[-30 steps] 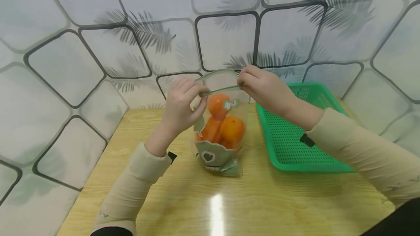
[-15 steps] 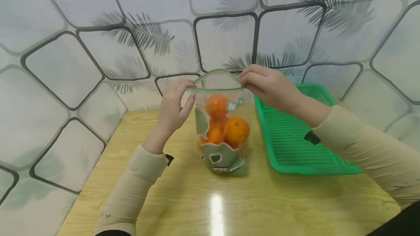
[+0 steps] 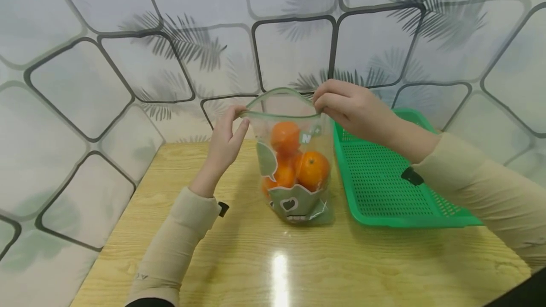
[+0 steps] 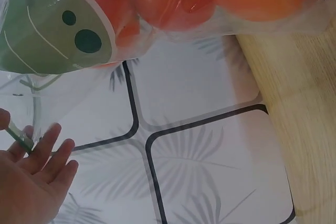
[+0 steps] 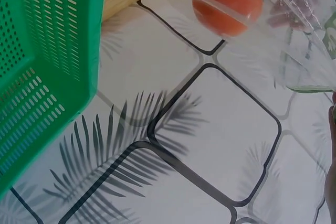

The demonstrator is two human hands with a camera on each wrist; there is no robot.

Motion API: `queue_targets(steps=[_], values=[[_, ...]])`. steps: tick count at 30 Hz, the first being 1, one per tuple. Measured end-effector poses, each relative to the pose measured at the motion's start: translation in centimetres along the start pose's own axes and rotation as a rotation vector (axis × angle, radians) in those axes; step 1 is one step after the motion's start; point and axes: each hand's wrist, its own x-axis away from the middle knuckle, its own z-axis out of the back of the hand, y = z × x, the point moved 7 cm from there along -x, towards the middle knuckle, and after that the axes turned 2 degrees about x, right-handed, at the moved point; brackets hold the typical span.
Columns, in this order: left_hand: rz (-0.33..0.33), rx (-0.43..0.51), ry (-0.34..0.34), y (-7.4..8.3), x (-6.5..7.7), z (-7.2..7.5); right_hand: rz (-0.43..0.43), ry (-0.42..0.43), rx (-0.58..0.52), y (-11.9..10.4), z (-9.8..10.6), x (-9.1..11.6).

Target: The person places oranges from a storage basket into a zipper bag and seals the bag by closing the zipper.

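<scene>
A clear zip-lock bag [image 3: 266,160] with green print stands upright on the table, its mouth spread apart between both hands. Inside are several oranges [image 3: 313,170], one stacked above the others. At the left corner of the green-edged mouth, my left hand [image 3: 223,143] pinches the rim between thumb and forefinger. The left wrist view shows that hand's [image 4: 37,177] other fingers loosely extended. My right hand [image 3: 356,110] pinches the opposite corner with bent fingers. Only a sliver of the right hand [image 5: 332,145] appears in the right wrist view.
To the right of the bag sits a green perforated plastic basket [image 3: 350,203], partly behind the right forearm. The wooden table [image 3: 239,259] meets a patterned wall [image 3: 294,51] at its back and left edges.
The bag's mouth has been drawn wider, the left hand shifting left and the right hand slightly right. The bag and its oranges have moved a little to the right.
</scene>
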Motion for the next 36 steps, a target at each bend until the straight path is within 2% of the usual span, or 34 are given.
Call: queue_targets(steps=[5,8,14,19,22,29,32,36], values=[[0.005,0.091,0.059,0.0,0.0,0.3,-0.002,0.029,-0.021,0.1,0.2,0.0],[0.031,0.165,0.106,-0.3,0.0,0.7,-0.025,0.033,-0.034,0.4,0.2,0.1],[0.067,0.464,0.185,-0.7,-0.2,1.4,-0.115,0.027,-0.075,1.3,0.6,0.4],[0.072,0.62,0.175,-0.5,-0.2,2.0,-0.197,0.021,-0.078,2.4,1.0,0.7],[0.075,0.659,0.166,-0.2,-0.5,2.5,-0.24,0.014,-0.076,3.0,1.2,0.8],[0.121,0.65,0.163,0.4,-1.0,3.4,-0.348,0.006,-0.119,4.3,1.8,1.3],[0.143,0.659,0.151,0.6,-1.0,3.6,-0.414,-0.001,-0.167,4.7,2.1,1.5],[0.148,0.678,0.171,1.0,-0.9,4.2,-0.529,-0.032,-0.267,4.9,2.1,1.6]])
